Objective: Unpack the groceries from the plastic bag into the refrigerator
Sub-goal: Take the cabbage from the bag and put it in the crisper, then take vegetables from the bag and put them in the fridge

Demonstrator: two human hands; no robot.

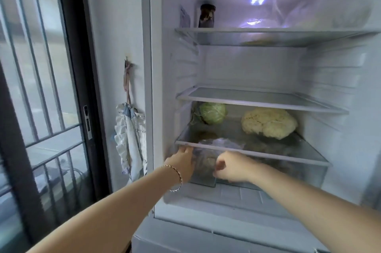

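Fingers (219,167) of the right hand (231,168) are curled in on the right side of a crumpled clear plastic bag (206,160), pinching it. The left hand (183,162), with a thin beaded bracelet (177,172) on its wrist, lies against the bag's left side. Its fingertips are blurred, so I cannot tell whether it grips. The bag sits at the left of the space under the lowest glass shelf (268,154) of the open white refrigerator (156,87). On that shelf a round green cabbage (212,112) rests at the back left, and a pale cauliflower (269,121) well to its right. A dark jar (206,15) stands on the top shelf. A frilled cloth (132,141) hangs on the wall beside the fridge.
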